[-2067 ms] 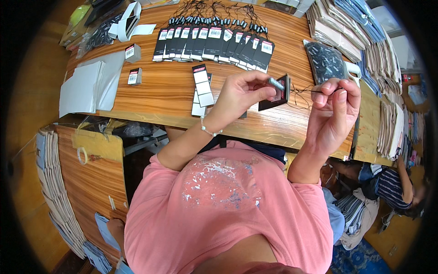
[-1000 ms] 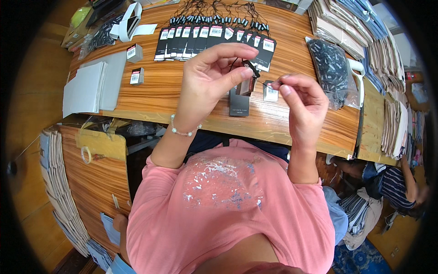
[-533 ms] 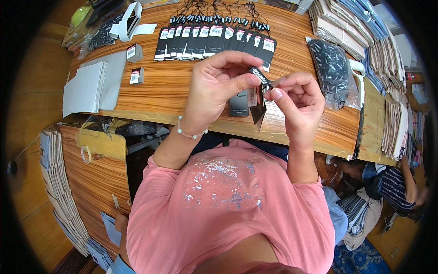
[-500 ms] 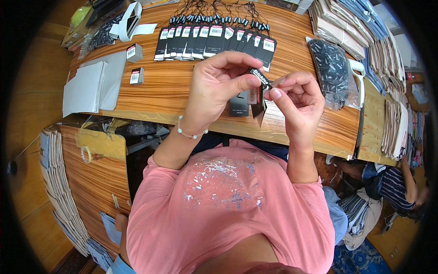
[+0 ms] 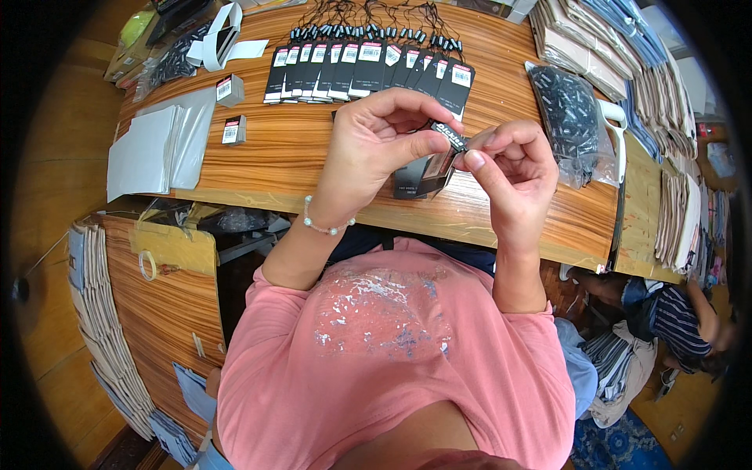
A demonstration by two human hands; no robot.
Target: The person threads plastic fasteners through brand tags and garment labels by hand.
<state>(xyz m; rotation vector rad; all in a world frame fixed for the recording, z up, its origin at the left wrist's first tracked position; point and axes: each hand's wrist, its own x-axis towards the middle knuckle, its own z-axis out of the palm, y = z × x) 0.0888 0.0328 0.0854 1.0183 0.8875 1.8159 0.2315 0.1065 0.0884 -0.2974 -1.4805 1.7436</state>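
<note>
Above the near edge of the wooden table, my two hands are raised close together. My left hand (image 5: pixel 376 141) pinches a small black seal piece with pale lettering (image 5: pixel 446 133) between thumb and fingers. At its right end my right hand (image 5: pixel 517 160) pinches too; its fingertips hide what exactly they grip. Below the seal hangs a dark hang tag (image 5: pixel 439 166), tilted. Another black hang tag (image 5: pixel 409 178) lies beneath it on the table, partly covered. Farther back lies a row of black hang tags (image 5: pixel 345 74) with pink-and-white stickers and black strings.
Two small stacks of stickered cards, one of them a grey stack (image 5: pixel 230 91), stand left of the row. White sheets (image 5: pixel 145 149) lie farther left. A clear bag of black seals (image 5: pixel 572 117) sits right, beside folded garments (image 5: pixel 658 86). Another person (image 5: pixel 681 321) is at far right.
The hanging tag has swung and tilted leftward over the tag on the table. My hands have barely moved.
</note>
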